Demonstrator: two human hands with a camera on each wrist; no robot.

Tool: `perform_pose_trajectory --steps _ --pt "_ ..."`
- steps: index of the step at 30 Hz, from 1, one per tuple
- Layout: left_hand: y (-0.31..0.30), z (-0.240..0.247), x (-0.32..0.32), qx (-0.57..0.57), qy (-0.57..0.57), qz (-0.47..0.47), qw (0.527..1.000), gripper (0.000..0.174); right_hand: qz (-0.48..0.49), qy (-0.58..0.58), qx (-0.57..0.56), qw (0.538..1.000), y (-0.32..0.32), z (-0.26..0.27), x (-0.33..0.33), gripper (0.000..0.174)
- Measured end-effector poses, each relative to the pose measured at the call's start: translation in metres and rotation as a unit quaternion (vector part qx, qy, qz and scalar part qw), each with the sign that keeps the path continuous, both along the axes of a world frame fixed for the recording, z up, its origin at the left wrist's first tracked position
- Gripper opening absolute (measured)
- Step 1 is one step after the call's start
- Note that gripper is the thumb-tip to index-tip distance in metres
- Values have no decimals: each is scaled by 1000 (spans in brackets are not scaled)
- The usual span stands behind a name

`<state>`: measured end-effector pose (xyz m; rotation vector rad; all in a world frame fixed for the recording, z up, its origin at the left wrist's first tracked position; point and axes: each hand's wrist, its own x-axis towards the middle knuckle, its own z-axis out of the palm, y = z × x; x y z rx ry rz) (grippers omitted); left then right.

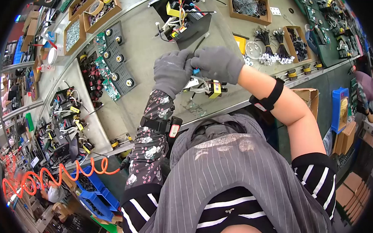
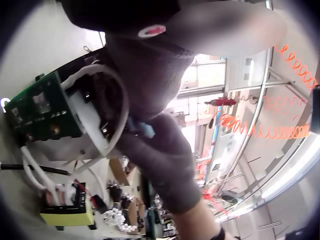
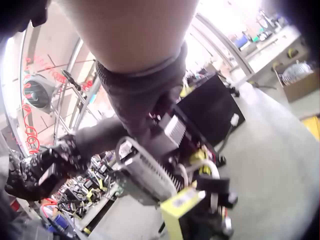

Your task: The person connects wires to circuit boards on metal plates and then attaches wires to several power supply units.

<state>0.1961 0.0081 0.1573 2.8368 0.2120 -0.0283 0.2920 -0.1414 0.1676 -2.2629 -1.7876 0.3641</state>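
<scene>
Both hands wear grey gloves and meet over the workbench (image 1: 145,89). Between them is a circuit board assembly (image 2: 45,107) with a green board, metal heat sinks, looping white wires and a yellow-wrapped transformer (image 1: 215,89). My left hand (image 1: 170,72) grips the assembly from the left, its fingers bent in towards the right hand. From the other side, the curled fingers of my right hand (image 1: 220,64) hold the assembly at its upper part. A small light-blue piece (image 2: 145,127) shows at the right fingers. The gloves hide most of the gripped part.
Just beyond the hands stands an open black housing (image 1: 195,26) with wires inside. Dark panels with round parts (image 1: 119,58) lie left. Bundled black cables with white ends (image 1: 268,49) and a carton with a metal fan guard (image 1: 245,5) are right. An orange coiled hose (image 1: 61,173) hangs lower left.
</scene>
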Motion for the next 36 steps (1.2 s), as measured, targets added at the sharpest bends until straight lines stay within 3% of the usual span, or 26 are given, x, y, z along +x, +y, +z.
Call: perform_pose_trajectory --steps 4,6,9,12,16,19,20,22,23,25,26,27,30,32,33,35,36 --pt "8 -11 -4 -37 -38 1 999 26 29 10 -52 998 7 11 3 19" --pt "15 -17 -5 -158 -68 -2 985 27 -23 54 0 998 6 12 2 20" --pt "21 -19 -6 -195 -59 -11 979 29 -96 75 69 990 6 1 -4 21" --pt "15 -14 -5 -138 -47 7 989 29 -146 56 58 986 12 -5 -10 21" --pt "13 -10 -5 -118 -36 15 992 28 -91 46 23 994 10 3 3 20" --pt "13 -6 -4 -119 -17 22 993 29 -14 111 9 994 1 -2 34 20" --pt "14 -9 -5 -118 -29 21 992 28 -66 240 21 968 -4 -11 44 20" --pt "15 -14 -5 -120 -42 22 992 28 -162 455 19 875 -15 -31 55 26" --pt "17 -17 -4 -123 -46 23 991 28 -160 454 17 877 -21 -43 55 26" --pt "17 -17 -5 -127 -50 27 990 28 -285 661 94 688 -36 -71 44 25" --pt "17 -14 -4 -125 -41 28 991 28 -306 698 191 619 -43 -83 35 23" --pt "18 -12 -4 -122 -30 30 992 28 -399 704 204 551 -45 -91 29 22" --pt "17 -11 -5 -122 -42 28 991 28 -427 678 238 549 -44 -71 4 24" --pt "15 -9 -6 -123 -44 30 991 29 -410 627 250 613 -39 -43 -9 25" --pt "15 -9 -6 -123 -49 28 991 29 -410 627 248 614 -36 -43 -12 25" --pt "15 -9 -5 -122 -41 27 991 29 -356 589 246 682 -31 -42 -17 26" --pt "15 -9 -4 -117 -35 28 992 30 -326 610 274 669 -26 -42 -17 25"
